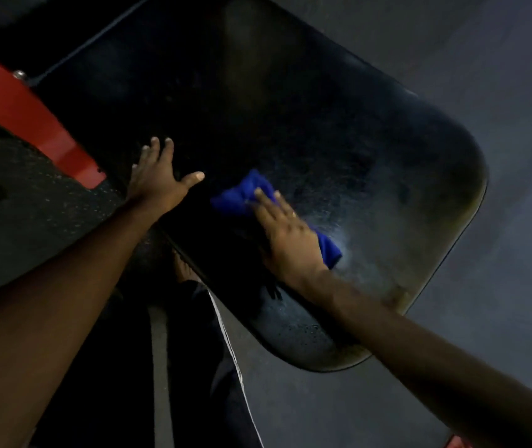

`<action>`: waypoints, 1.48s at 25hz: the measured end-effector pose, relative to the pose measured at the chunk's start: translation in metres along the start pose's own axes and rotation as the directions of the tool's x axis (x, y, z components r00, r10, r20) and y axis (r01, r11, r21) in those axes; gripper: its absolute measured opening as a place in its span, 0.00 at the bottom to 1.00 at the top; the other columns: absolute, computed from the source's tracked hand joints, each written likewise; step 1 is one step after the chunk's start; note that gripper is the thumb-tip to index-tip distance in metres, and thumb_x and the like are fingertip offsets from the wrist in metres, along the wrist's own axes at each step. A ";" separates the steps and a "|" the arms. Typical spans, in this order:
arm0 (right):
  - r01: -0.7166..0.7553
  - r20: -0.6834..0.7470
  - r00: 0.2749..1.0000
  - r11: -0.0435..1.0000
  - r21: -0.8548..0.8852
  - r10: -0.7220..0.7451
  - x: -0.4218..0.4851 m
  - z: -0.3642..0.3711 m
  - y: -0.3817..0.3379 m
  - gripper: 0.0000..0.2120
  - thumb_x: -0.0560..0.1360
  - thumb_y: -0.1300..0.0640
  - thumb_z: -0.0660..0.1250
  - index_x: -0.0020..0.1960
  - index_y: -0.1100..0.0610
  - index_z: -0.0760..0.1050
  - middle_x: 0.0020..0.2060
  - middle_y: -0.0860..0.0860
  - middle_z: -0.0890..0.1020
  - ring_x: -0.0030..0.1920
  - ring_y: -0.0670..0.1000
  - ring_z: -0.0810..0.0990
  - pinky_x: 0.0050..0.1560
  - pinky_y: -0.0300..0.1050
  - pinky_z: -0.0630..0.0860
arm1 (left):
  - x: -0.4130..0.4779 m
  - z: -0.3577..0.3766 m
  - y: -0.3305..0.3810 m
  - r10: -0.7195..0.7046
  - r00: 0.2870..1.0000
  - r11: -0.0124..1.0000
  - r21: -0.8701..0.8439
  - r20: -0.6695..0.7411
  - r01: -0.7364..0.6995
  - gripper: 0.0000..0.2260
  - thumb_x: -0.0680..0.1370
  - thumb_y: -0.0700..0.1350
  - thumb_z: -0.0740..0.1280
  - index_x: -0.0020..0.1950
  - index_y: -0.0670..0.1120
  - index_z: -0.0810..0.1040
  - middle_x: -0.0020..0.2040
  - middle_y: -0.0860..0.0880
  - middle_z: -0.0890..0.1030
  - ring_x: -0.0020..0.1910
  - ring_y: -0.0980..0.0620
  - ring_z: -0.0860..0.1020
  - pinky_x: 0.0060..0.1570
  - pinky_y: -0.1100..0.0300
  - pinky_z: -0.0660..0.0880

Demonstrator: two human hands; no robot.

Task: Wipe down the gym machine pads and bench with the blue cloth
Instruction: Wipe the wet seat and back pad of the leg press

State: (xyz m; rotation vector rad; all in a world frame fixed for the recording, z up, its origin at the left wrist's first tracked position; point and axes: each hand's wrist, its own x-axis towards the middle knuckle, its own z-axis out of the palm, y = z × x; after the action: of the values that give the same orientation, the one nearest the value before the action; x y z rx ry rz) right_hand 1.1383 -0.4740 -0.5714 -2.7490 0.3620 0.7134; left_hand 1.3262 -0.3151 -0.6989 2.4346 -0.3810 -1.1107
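A large black padded bench (339, 130) fills the middle of the head view, its surface speckled with spray droplets. The blue cloth (242, 192) lies bunched on the pad near its centre. My right hand (285, 234) presses flat on top of the cloth, fingers pointing up-left, with cloth showing at both ends of the hand. To the left, my left hand (157, 176) rests flat on the pad's left edge with fingers spread and nothing in it.
A red metal frame bar (28, 118) with bolts runs diagonally at the left. Dark speckled rubber floor (31, 215) lies below it, grey floor (500, 76) at the right. My legs in dark trousers with white stripes (212, 350) stand below the pad.
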 end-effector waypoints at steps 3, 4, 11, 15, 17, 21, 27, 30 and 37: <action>0.031 0.012 0.999 0.997 -0.063 -0.031 -0.016 -0.023 0.041 0.35 0.72 0.60 0.67 0.78 0.52 0.64 0.79 0.51 0.63 0.78 0.57 0.61 0.76 0.50 0.60 | 0.001 -0.004 0.006 -0.014 0.998 1.000 -0.006 0.060 0.014 0.43 0.76 0.64 0.65 0.81 0.46 0.48 0.81 0.43 0.46 0.80 0.42 0.46 0.76 0.39 0.50; -0.053 -0.055 0.997 0.995 -0.090 0.048 -0.008 -0.035 0.065 0.35 0.70 0.62 0.66 0.77 0.53 0.65 0.78 0.52 0.64 0.78 0.58 0.62 0.76 0.53 0.61 | 0.002 -0.004 0.008 -0.022 0.997 1.000 -0.010 0.070 0.023 0.43 0.76 0.63 0.66 0.81 0.46 0.48 0.81 0.43 0.46 0.80 0.42 0.46 0.76 0.39 0.51; -0.560 -0.345 0.753 0.821 0.111 0.561 0.069 -0.089 0.127 0.32 0.72 0.61 0.64 0.76 0.56 0.63 0.78 0.55 0.63 0.76 0.62 0.63 0.73 0.57 0.67 | 0.005 -0.010 0.015 -0.081 0.989 0.996 -0.020 0.127 0.084 0.43 0.77 0.60 0.67 0.82 0.46 0.48 0.82 0.44 0.44 0.80 0.43 0.45 0.77 0.40 0.51; -0.271 -0.121 0.953 0.960 0.073 0.278 0.026 -0.026 0.035 0.34 0.74 0.60 0.65 0.79 0.54 0.61 0.80 0.53 0.58 0.79 0.60 0.56 0.77 0.53 0.58 | 0.002 -0.016 0.026 -0.096 0.988 0.995 0.018 0.122 0.094 0.41 0.77 0.58 0.68 0.81 0.44 0.49 0.81 0.42 0.46 0.80 0.40 0.47 0.76 0.43 0.52; -0.106 -0.030 0.994 0.994 0.024 0.107 0.012 -0.028 0.044 0.34 0.75 0.60 0.65 0.79 0.53 0.60 0.80 0.53 0.57 0.80 0.59 0.56 0.78 0.53 0.56 | -0.002 -0.018 0.034 -0.082 0.992 0.997 0.013 0.098 0.081 0.39 0.78 0.54 0.69 0.81 0.46 0.51 0.81 0.42 0.48 0.79 0.39 0.50 0.76 0.41 0.54; -0.338 -0.245 0.919 0.938 -0.081 0.310 0.050 -0.083 0.141 0.31 0.72 0.61 0.66 0.75 0.56 0.66 0.78 0.56 0.64 0.76 0.62 0.63 0.75 0.56 0.62 | -0.017 -0.002 0.067 0.138 0.989 0.989 -0.057 0.047 -0.135 0.29 0.79 0.56 0.67 0.79 0.56 0.62 0.81 0.45 0.52 0.79 0.42 0.52 0.76 0.40 0.53; -0.471 -0.306 0.828 0.879 0.076 0.470 0.053 -0.086 0.140 0.33 0.73 0.61 0.65 0.77 0.57 0.62 0.79 0.56 0.61 0.77 0.63 0.60 0.74 0.59 0.64 | -0.030 0.024 0.097 0.105 0.967 0.977 0.157 0.231 -0.144 0.44 0.70 0.77 0.57 0.79 0.63 0.43 0.81 0.46 0.41 0.80 0.41 0.40 0.73 0.33 0.45; -0.187 -0.131 0.973 0.982 0.018 0.188 -0.021 -0.031 0.069 0.38 0.70 0.56 0.69 0.78 0.57 0.63 0.78 0.56 0.63 0.77 0.64 0.61 0.74 0.61 0.64 | -0.027 0.017 0.093 0.134 0.958 0.979 0.117 0.255 -0.168 0.44 0.70 0.74 0.60 0.80 0.63 0.43 0.81 0.46 0.41 0.80 0.41 0.41 0.74 0.32 0.46; -0.363 -0.266 0.906 0.928 -0.082 0.330 0.058 -0.106 0.180 0.33 0.72 0.62 0.68 0.75 0.58 0.65 0.77 0.59 0.65 0.75 0.65 0.64 0.73 0.62 0.65 | -0.027 0.014 0.095 0.107 0.952 0.988 0.079 0.287 -0.134 0.46 0.69 0.76 0.61 0.79 0.63 0.44 0.81 0.48 0.40 0.79 0.42 0.39 0.73 0.31 0.44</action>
State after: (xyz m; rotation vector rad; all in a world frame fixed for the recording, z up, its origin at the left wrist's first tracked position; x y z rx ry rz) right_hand 1.1778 -0.6855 -0.5481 -2.9380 0.9106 0.4819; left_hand 1.2922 -0.3904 -0.6427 2.3003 -0.6789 -1.4177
